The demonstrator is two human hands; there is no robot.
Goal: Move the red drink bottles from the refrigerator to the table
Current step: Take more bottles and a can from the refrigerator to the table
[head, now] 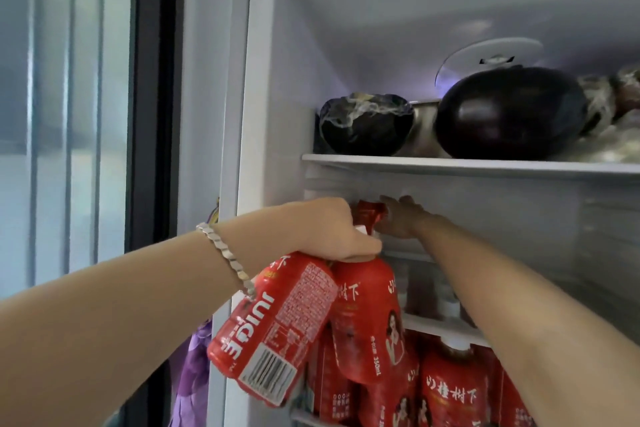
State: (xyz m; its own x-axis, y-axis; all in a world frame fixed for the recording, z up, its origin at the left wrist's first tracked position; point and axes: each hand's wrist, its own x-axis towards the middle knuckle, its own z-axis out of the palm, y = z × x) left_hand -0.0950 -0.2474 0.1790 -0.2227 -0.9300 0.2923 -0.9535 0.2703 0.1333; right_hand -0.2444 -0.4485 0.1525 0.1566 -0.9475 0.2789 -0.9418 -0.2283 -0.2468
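Right hand [403,218], far inside the refrigerator [266,97], pinched the red bottle top [371,215] just left of it. The nearer left hand [332,236] gripped two hanging bottles [277,322] by their necks.

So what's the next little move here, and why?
Probably close the right hand on the red bottle top it reaches inside the refrigerator and draw that bottle out. The left hand already holds two red bottles by their necks, so it looks full; whether the right hand grips yet is unclear.
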